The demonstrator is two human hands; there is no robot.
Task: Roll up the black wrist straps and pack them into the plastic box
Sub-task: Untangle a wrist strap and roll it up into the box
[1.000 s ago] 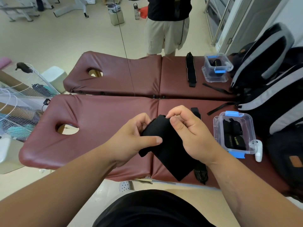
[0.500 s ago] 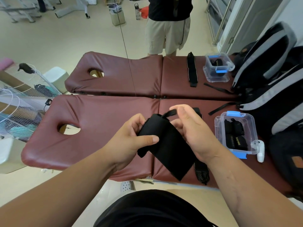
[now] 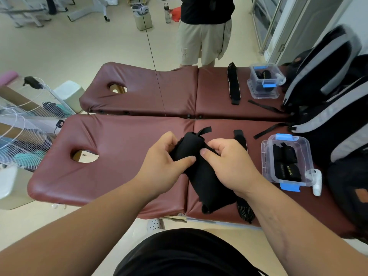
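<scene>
**Strap mid-roll above the massage bed, box to the right**

Far left: a wire-guarded fan [image 3: 22, 140] stands beside the maroon massage bed [image 3: 123, 156]. The bed's face hole [image 3: 84, 156] sits toward its left end.

Centre: the left hand [image 3: 165, 166] has its grip closed on the black wrist strap [image 3: 207, 182], with the thumb across the front and the fingers curled behind the bunched upper end. A thin loop tab [image 3: 205, 131] sticks up from that end. The rest of the strap hangs flat and slanting down toward the bed's near edge. Whether the lower tip touches the padding cannot be told.

The right hand [image 3: 229, 166] also has its grip closed on the strap, thumb and fingers pinching the upper end just beside the left thumb.

Right of centre: a second strap [image 3: 244, 213] lies lengthwise on the bed, mostly hidden under the right wrist, with both ends showing.

Right: the clear plastic box [image 3: 265, 156] with blue clips rests on the bed, well apart from the hands. It is open on top, and rolled black straps [image 3: 286, 166] lie inside, one with yellow lettering. A small white object [image 3: 316, 183] touches its near right corner. Grey-and-black backpacks [image 3: 338, 120] crowd the far right.
</scene>
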